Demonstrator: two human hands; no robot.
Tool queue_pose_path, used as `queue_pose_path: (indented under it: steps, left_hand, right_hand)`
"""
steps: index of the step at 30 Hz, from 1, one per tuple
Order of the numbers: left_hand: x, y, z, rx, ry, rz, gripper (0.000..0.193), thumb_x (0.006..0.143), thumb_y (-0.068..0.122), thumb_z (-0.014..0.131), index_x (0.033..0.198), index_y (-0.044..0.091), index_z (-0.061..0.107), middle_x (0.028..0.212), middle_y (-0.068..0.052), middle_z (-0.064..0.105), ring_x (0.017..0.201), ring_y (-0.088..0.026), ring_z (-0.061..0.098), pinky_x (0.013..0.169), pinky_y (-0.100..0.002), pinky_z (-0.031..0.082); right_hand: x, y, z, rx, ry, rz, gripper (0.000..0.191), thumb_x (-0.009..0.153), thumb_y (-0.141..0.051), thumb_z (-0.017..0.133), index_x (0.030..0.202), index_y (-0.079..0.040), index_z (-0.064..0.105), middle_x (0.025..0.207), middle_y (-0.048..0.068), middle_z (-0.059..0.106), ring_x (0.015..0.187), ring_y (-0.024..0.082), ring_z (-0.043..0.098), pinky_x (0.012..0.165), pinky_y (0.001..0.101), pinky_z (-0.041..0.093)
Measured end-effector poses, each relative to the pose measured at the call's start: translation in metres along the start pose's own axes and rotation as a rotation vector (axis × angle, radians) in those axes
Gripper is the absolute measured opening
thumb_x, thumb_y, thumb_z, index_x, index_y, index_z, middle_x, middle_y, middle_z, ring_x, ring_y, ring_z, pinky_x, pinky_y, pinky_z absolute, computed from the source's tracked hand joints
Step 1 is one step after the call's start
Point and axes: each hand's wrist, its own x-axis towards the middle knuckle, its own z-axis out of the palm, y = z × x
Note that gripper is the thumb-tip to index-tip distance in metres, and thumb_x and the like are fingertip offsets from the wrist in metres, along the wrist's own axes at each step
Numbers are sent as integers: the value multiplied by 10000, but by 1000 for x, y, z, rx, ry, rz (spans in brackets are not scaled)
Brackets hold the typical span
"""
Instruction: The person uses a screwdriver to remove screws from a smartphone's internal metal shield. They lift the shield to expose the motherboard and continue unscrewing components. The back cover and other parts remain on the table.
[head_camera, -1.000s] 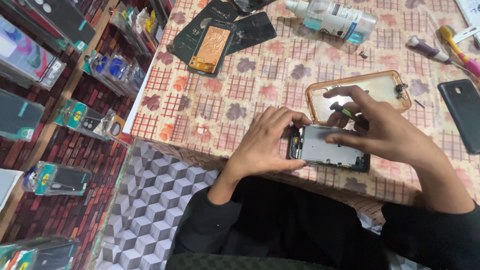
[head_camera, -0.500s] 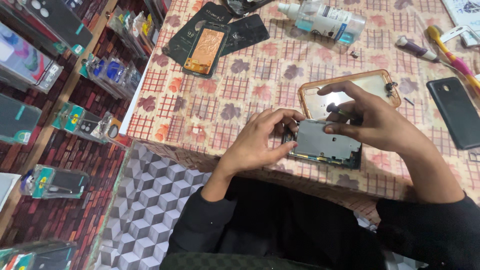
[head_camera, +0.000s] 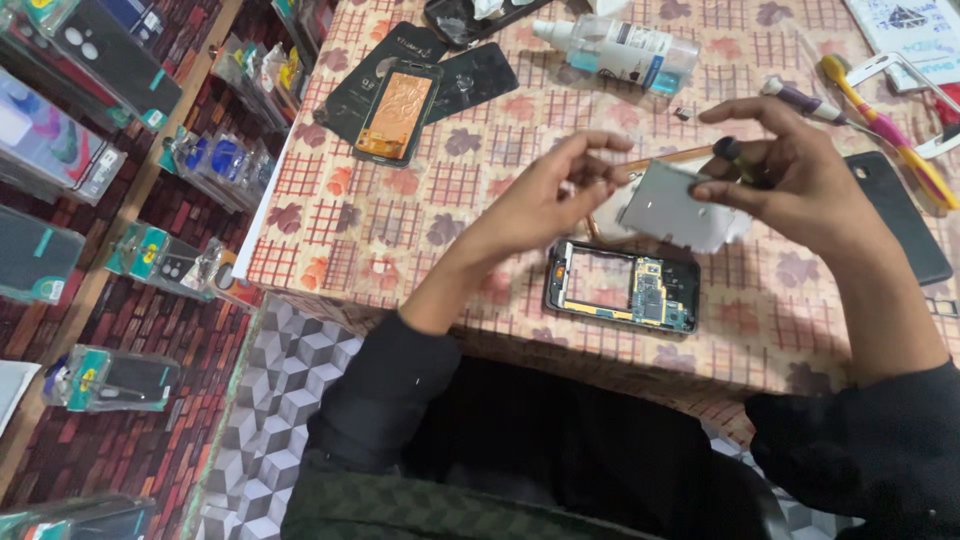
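A grey metal panel (head_camera: 672, 207) is held above the desk (head_camera: 400, 215) by the right hand (head_camera: 790, 175), pinched at its right edge between thumb and fingers, and a dark-handled tool is also gripped in that hand. The left hand (head_camera: 555, 190) is raised just beside the panel's left edge, its fingers curled loosely; whether the panel is actually touched by them cannot be told. Below both hands, near the front edge of the desk, an opened phone body (head_camera: 622, 286) is laid flat, with its circuit board exposed on the right side. The desk is covered by a checked cloth with a leaf pattern. Toward the far left corner, a dark phone case with an orange inner face (head_camera: 397, 112) is laid on a black sheet, and a black screen panel (head_camera: 476, 76) is placed just beside it. A clear spray bottle (head_camera: 615, 50) is laid on its side near the far edge. At the right edge, a black phone (head_camera: 900, 220) is laid flat, and a yellow toothbrush (head_camera: 880, 120) is placed beyond it.
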Motion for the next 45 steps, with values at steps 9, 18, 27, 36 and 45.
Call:
queue_pose_path:
  steps: [9, 18, 27, 36, 45]
  left_hand:
    - [51, -12, 16, 134, 172, 387, 398, 952, -50, 590, 1329, 75, 584, 1077, -69, 774, 999, -143, 770, 900, -295, 620]
    - [31, -4, 19, 170, 237, 477, 434, 956, -83, 576, 1353, 91, 584, 1033, -56, 758, 996, -144, 785, 937, -297, 644]
    - [30, -4, 21, 236, 275, 512, 482, 963, -55, 618, 1402, 123, 527, 1055, -56, 761, 1023, -172, 797, 960, -317, 674]
    - [31, -9, 23, 394, 362, 624, 529, 981, -35, 656, 1451, 157, 504, 1166, -79, 755, 1102, -209, 778, 960, -327, 623]
    - [30, -5, 24, 331, 329, 607, 519, 972, -32, 683, 1431, 156, 528, 1078, -46, 767, 1048, -185, 803, 950, -312, 635]
  right_hand:
    - [-5, 22, 6, -36, 241, -260, 537, 959, 53, 823, 1414, -26, 549, 911, 98, 743, 875, 118, 704, 701, 205, 523]
    - [-15, -12, 8, -374, 407, -541, 487, 842, 79, 874, 1247, 40, 607, 709, 137, 597, 893, 214, 755, 600, 264, 572]
    - [-15, -28, 6, -531, 428, -690, 352, 894, 79, 833, 1191, 12, 655, 947, 120, 705, 856, 227, 722, 705, 345, 605]
    - [-15, -25, 7, -598, 452, -767, 320, 904, 119, 761, 1179, 4, 644, 1071, 120, 753, 884, 227, 716, 733, 351, 602]
    - [-16, -28, 7, -597, 439, -773, 322, 867, 129, 753, 1153, 18, 653, 1050, 121, 745, 866, 235, 711, 730, 355, 602]
